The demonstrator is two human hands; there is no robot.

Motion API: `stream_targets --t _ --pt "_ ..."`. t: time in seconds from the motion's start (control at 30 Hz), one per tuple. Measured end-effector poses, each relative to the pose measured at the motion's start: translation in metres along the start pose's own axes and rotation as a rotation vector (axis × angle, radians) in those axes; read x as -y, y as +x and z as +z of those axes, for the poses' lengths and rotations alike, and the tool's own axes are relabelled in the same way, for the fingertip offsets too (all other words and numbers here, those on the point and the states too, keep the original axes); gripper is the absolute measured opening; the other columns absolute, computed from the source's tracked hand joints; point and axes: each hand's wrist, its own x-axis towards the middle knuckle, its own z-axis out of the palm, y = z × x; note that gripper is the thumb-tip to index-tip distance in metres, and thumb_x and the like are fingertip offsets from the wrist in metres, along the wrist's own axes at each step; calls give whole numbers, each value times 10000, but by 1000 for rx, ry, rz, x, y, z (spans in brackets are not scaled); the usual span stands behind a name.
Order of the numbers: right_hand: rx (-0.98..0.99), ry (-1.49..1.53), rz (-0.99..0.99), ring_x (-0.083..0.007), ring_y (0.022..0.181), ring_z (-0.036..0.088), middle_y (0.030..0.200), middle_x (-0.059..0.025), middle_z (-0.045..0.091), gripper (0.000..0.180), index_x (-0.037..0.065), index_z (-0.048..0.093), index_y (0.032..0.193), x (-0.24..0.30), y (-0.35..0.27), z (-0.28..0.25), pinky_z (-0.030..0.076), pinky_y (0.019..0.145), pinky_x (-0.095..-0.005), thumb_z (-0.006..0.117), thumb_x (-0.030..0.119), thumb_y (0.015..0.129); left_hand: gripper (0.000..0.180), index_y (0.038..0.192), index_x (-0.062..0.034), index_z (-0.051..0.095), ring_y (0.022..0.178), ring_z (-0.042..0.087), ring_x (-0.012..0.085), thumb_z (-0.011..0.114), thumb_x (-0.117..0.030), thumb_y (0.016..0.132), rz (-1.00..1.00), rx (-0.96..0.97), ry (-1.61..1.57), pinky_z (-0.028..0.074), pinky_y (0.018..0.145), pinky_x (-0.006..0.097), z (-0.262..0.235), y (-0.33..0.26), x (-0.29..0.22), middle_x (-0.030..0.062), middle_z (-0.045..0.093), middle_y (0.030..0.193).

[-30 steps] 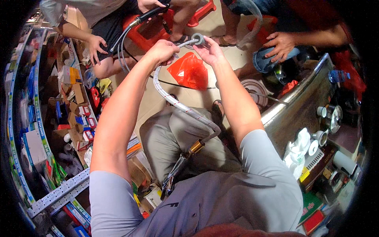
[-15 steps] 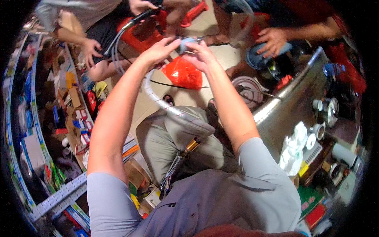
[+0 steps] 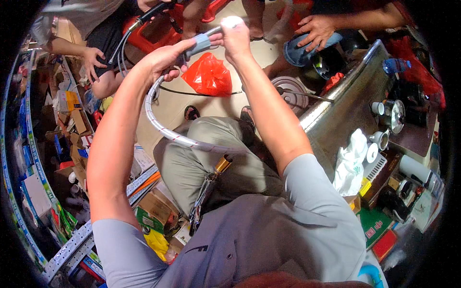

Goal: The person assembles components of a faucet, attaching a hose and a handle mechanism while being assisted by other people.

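Note:
My left hand point(image 3: 161, 61) is closed, thumb on top, round a grey-blue sleeve point(image 3: 199, 44). From beneath that hand a clear hose with red dashes point(image 3: 161, 127) curves down across my lap. My right hand point(image 3: 236, 42) is a fist just beyond the sleeve. A thin grey rod or tube point(image 3: 214, 30) runs from the sleeve into this fist; its end is hidden. White glare covers the top of the fist. On my trousers lies a metal tool with a brass-coloured tip point(image 3: 223, 164), touched by neither hand.
A red plastic bag point(image 3: 207, 77) lies on the floor beyond my feet. Another person's hands, one on a black-handled cable point(image 3: 152, 12), are at far left; a further hand point(image 3: 317, 31) rests on a knee at far right. A metal-edged table point(image 3: 331, 115) stands right, cluttered shelves left.
My left hand has moved left and a little down with the sleeve. My right hand has closed into a fist and risen, apart from the left. The hose now bends wider.

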Motion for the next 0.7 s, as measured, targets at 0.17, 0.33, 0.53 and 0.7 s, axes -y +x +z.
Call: stream_targets --t 0.17,0.33,0.53,0.7 --pt "-392 28 -69 -243 751 720 866 -151 632 174 55 460 1152 52 2 -18 591 554 -336 541 145 1027 237 990 -104 635 497 576 107 750 -300 922 -16 -131 -377 466 432 236 -2 -25 26 35 648 707" --pt "-223 33 -298 -234 719 702 880 -103 547 110 57 414 1017 65 -30 17 599 581 -355 521 41 1001 255 1174 18 628 494 477 38 627 -181 1014 -22 -108 -732 374 366 157 4 -50 30 34 644 845" --pt "-174 -276 -457 -178 780 709 967 -145 642 359 33 448 1188 63 -57 -3 581 638 -311 677 201 969 374 846 -80 530 316 371 69 589 -398 1033 -42 5 -658 290 265 202 -47 -58 80 9 523 587" --pt "101 -955 -416 -233 1028 701 1142 -156 728 570 30 674 1269 156 -141 -118 544 924 -360 793 403 854 605 628 -151 435 237 337 116 516 -623 998 -11 -42 -580 273 229 237 -49 -64 96 -3 386 388"
